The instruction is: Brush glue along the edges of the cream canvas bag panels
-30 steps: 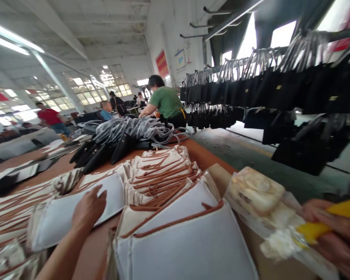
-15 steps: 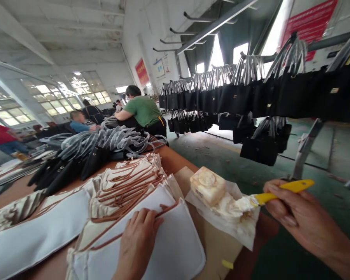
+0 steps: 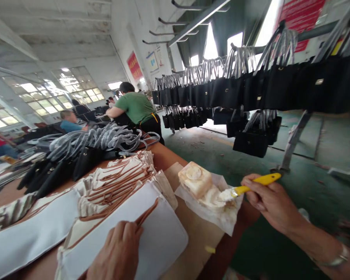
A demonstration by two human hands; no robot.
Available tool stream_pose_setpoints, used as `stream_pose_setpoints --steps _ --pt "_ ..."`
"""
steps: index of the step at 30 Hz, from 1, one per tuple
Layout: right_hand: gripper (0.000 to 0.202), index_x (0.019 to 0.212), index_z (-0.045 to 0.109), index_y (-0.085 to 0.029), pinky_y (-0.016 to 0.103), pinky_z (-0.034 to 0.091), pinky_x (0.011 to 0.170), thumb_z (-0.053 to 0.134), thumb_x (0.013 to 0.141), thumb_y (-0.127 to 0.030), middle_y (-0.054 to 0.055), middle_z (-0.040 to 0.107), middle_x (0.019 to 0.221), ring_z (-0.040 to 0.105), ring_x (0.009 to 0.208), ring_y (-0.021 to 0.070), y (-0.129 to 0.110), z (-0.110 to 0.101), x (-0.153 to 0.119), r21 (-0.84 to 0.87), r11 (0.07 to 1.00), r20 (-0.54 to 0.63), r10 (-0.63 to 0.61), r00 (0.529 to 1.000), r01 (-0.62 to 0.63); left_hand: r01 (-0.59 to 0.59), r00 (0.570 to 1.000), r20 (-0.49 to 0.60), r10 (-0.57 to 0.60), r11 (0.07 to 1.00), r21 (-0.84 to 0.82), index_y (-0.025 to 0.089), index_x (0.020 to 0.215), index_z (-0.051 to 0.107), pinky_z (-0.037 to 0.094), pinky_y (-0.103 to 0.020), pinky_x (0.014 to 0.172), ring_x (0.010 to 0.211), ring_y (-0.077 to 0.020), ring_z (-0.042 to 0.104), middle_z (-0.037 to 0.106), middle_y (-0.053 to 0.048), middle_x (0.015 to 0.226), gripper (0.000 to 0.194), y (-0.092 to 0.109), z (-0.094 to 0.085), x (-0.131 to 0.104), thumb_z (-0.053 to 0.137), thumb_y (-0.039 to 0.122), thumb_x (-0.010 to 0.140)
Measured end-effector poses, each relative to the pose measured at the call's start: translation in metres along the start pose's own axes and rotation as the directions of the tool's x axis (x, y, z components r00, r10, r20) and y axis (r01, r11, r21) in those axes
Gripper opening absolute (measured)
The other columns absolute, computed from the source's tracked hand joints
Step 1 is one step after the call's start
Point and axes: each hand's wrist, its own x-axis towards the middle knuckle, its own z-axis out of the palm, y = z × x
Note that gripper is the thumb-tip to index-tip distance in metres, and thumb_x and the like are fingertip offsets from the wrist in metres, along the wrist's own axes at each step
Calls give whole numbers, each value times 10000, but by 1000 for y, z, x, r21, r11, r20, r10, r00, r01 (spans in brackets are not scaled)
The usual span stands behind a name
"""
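Note:
My right hand [image 3: 270,198] grips the yellow-handled brush [image 3: 258,182], whose bristles are thick with white paste. The brush tip rests at a mound of white paste [image 3: 212,198] beside a paste-smeared, squarish container [image 3: 195,179]. Both sit on a whitish sheet [image 3: 226,221] at the table edge. With curled fingers my left hand [image 3: 119,247] pinches brown edging [image 3: 148,212] on the uppermost white bag piece [image 3: 163,237]. Its fingertips are partly hidden. Behind it lies a row of overlapping cream pieces with brown edging [image 3: 116,186].
Black pieces [image 3: 86,161] with grey wrapped handles [image 3: 105,138] are heaped farther back on the brown table [image 3: 166,155]. Black bags [image 3: 230,91] hang from a rack on the right. A person in a green top [image 3: 137,105] bends over beyond the table.
The view has shifted, moving the scene leftward. My left hand has come nearer to me with the brown edging, and the brush has moved slightly closer to the container.

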Motion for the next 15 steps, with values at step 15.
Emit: stream_pose_setpoints --steps 15 --pt "116 852 682 -193 282 409 648 588 884 -253 0 632 730 556 660 176 14 9 31 -593 688 475 -122 872 419 27 970 243 -15 999 -44 205 887 569 424 -364 712 875 -275 650 637 -60 863 269 32 12 61 377 378 960"
